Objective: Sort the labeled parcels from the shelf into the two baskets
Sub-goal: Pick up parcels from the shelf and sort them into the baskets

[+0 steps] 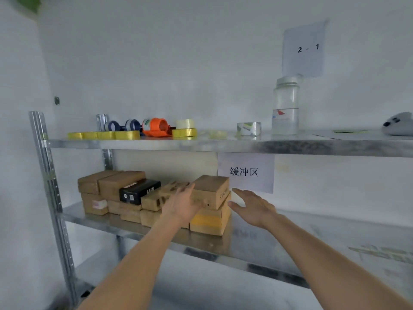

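Where hands [214,204] reach, "缓冲区" sign [245,172]

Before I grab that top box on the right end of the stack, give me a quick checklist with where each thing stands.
1. Left hand at the top box: ok, flat against its left front.
2. Right hand at it: not ok, open and apart from its right side.
3. Box free on top: ok, nothing lies on it.
4. Support below: ok, it rests on the yellow-taped box.
5. Label readable: cannot tell, side print is blurred.
6. Baskets in reach: cannot tell, none in view.
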